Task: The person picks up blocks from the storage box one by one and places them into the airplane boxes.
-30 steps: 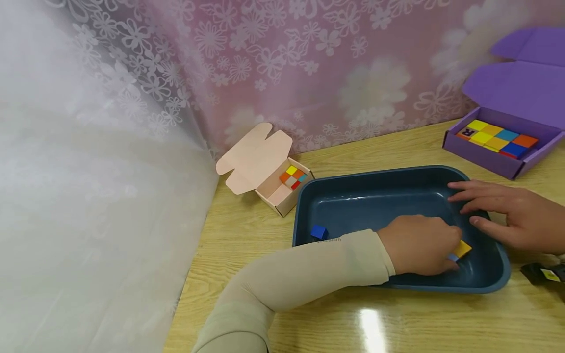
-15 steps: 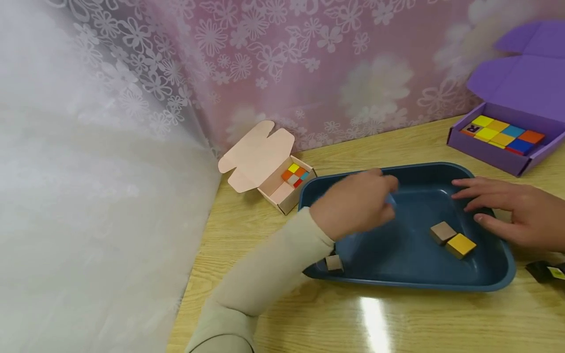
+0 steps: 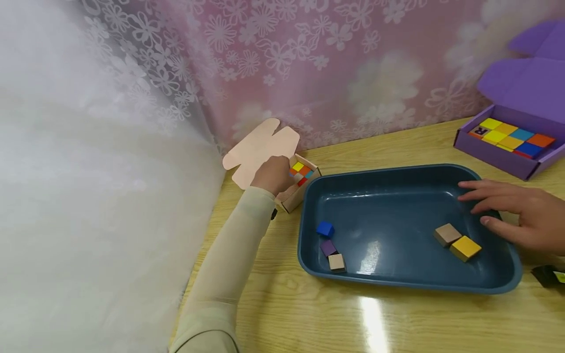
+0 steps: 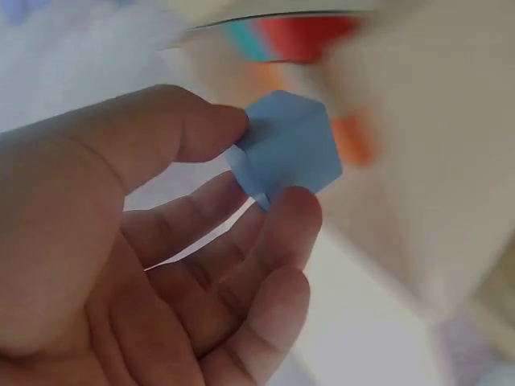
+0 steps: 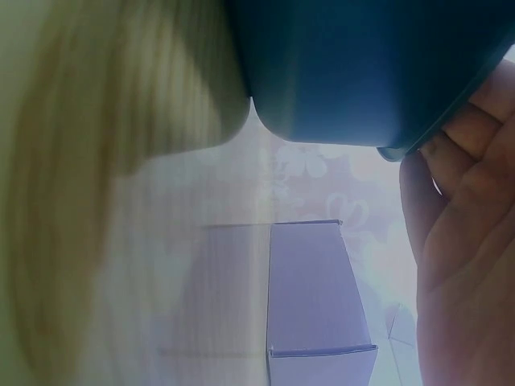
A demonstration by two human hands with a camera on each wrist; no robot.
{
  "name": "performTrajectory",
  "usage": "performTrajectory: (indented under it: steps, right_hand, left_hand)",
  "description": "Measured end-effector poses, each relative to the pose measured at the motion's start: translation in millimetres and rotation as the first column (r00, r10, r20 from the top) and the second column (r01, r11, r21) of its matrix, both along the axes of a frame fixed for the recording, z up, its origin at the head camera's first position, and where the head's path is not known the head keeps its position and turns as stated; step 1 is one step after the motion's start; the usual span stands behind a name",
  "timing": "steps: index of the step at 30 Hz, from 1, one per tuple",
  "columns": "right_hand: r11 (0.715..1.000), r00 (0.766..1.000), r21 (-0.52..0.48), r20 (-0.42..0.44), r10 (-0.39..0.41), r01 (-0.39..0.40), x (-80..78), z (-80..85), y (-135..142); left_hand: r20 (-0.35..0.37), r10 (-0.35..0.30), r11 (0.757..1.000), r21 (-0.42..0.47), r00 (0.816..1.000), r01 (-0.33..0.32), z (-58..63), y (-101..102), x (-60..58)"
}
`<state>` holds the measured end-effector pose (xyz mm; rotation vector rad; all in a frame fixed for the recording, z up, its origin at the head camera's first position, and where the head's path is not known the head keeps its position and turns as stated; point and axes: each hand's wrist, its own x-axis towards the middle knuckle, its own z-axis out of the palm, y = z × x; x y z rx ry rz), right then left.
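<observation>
My left hand (image 3: 272, 175) is over the small beige cardboard box (image 3: 293, 200), whose lid stands folded back. In the left wrist view, its thumb and fingertips pinch a light blue cube (image 4: 291, 149). Yellow, orange, teal and red blocks (image 3: 304, 171) fill the far part of that box; the hand covers some of the rest. My right hand (image 3: 521, 211) rests on the right rim of the dark blue tray (image 3: 384, 211), fingers extended loosely over it. Inside the tray, a wooden block (image 3: 447, 234) and a yellow block (image 3: 466, 248) sit side by side near the right.
At the tray's left end are a blue cube (image 3: 325, 229), a purple cube (image 3: 328, 247) and a pale wooden cube (image 3: 337, 263). An open purple box (image 3: 494, 152) of colored blocks stands back right. A floral curtain (image 3: 318, 68) hangs behind the table.
My left hand has gone from the tray's right side, beside the yellow block, leftward across the tray to the beige box, carrying the light blue cube. The right hand has stayed at the rim.
</observation>
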<state>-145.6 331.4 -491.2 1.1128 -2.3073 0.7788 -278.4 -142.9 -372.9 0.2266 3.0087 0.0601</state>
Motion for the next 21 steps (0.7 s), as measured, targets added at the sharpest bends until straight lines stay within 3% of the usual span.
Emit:
performTrajectory:
  steps: [4, 8, 21]
  right_hand:
    - [1.000, 1.000, 0.015, 0.014, -0.014, 0.014, 1.4, 0.9, -1]
    - [1.000, 1.000, 0.027, 0.020, -0.014, 0.013, 1.9, 2.4, -1]
    - [0.999, 1.000, 0.031, 0.018, -0.015, 0.014, 0.4, 0.3, 1]
  left_hand:
    - [-0.040, -0.008, 0.998, -0.067, 0.999, 0.005, -25.9, -10, -11.2]
    - [-0.083, -0.013, 0.998, -0.066, 0.996, 0.008, -40.9, -10, -14.1]
    - [-0.158, -0.010, 0.995, -0.102, 0.987, -0.006, -50.4, -8, -18.0]
